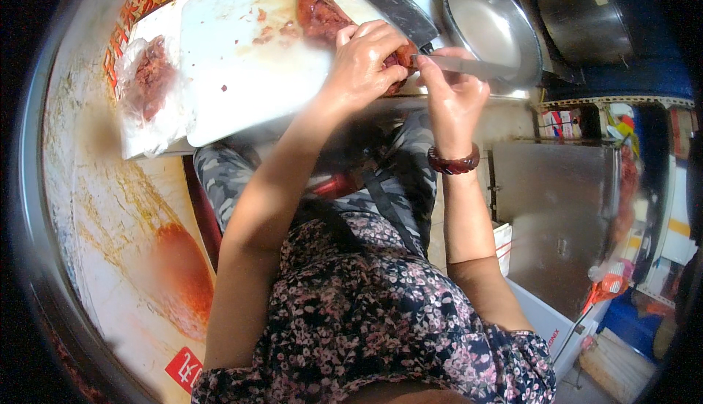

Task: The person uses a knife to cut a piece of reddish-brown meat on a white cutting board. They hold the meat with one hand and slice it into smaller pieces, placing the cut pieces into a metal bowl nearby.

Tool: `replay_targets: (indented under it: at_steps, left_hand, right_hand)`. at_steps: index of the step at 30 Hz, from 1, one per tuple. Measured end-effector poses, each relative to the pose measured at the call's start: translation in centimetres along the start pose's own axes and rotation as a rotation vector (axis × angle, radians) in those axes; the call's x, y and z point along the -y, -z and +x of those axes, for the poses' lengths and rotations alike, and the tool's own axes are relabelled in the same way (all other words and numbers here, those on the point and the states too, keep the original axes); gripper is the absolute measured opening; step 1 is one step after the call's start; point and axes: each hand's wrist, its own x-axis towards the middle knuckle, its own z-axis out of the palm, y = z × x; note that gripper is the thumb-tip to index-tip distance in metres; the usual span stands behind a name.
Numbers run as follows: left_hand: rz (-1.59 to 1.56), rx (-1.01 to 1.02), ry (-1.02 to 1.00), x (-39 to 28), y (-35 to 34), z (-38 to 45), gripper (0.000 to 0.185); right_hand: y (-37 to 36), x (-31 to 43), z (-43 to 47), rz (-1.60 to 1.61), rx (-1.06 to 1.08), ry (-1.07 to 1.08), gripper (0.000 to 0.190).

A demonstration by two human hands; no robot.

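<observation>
My left hand point(368, 58) presses on a long reddish-brown piece of cooked or cured meat point(324, 11) at the near right side of a white cutting board point(236, 80). The meat's near end shows beyond my fingers, beside my right hand. In my right hand point(456, 82), thumb and fingers grip a narrow metal blade, seemingly a knife point(472, 66), touching or close to the meat's end. Its handle cannot be made out. A dark-bladed cleaver point(395, 8) lies flat just behind my hands. Small meat scraps point(274, 33) and brown stains mark the board.
Left of the board, more meat point(151, 77) lies on a clear plastic bag point(165, 140). A steel basin point(535, 36) stands right of the cleaver, with a dark metal pot point(585, 25) beyond. Lower right are a steel cabinet door point(549, 211) and cluttered shelves point(642, 102).
</observation>
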Motion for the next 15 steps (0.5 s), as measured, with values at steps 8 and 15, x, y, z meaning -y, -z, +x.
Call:
replay_targets:
  at_steps: [8, 15]
  left_hand:
    - [0.012, -0.033, -0.019, 0.3, -0.3, -0.1, 0.039]
    - [-0.02, 0.008, 0.005, -0.1, 0.2, 0.0, 0.038]
  right_hand:
    - [-0.3, -0.2, -0.3, -0.014, 0.007, 0.059, 0.015]
    - [0.2, -0.2, -0.2, -0.043, -0.073, 0.042, 0.017]
